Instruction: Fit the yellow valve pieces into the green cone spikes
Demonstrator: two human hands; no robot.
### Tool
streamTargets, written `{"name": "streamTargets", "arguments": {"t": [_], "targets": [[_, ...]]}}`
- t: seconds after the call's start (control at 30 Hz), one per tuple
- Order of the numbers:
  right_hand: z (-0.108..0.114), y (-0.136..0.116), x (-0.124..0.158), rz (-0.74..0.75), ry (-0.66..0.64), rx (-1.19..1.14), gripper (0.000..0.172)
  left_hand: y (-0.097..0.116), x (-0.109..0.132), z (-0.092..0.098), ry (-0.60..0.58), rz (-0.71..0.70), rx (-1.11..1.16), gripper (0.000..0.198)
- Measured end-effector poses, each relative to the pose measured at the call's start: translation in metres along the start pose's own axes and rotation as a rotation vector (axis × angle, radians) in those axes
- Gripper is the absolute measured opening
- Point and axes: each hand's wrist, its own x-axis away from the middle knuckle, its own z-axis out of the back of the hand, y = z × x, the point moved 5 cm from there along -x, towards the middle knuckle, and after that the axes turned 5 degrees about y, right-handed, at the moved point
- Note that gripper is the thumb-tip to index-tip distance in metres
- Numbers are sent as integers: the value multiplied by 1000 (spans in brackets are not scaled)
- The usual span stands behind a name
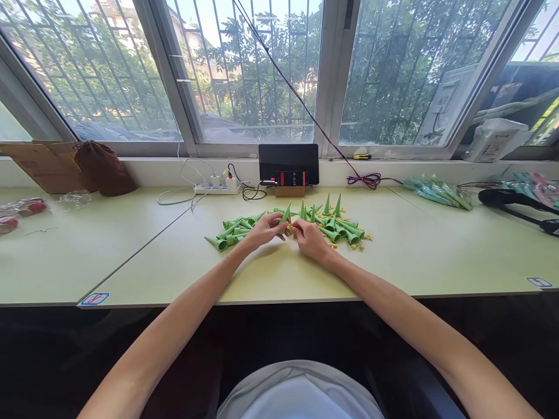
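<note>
My left hand (pixel 263 231) is closed round a green plastic cone spike (pixel 285 216) that points up and away from me. My right hand (pixel 309 237) meets it at the spike's base, fingers pinched on a small yellow piece (pixel 290 228). Both hands rest on the pale green table (pixel 279 273) just in front of a heap of green cone spikes (pixel 336 228). More green spikes lie to the left (pixel 233 231). Small yellow parts (pixel 362 238) are scattered at the heap's right edge.
Behind the heap a phone (pixel 292 178) leans on a wooden block below a dark panel (pixel 288 163), with a power strip (pixel 217 187) and cables. A brown pouch (pixel 105 169) and cardboard (pixel 43 166) sit far left, bagged green items (pixel 439 192) far right.
</note>
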Motion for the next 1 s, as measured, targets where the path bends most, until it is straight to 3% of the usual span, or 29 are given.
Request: {"name": "streamTargets", "arguments": {"t": [1.0], "targets": [[-2, 3, -1, 18, 19, 79, 26, -4, -1, -2, 22, 39, 17, 44]]}}
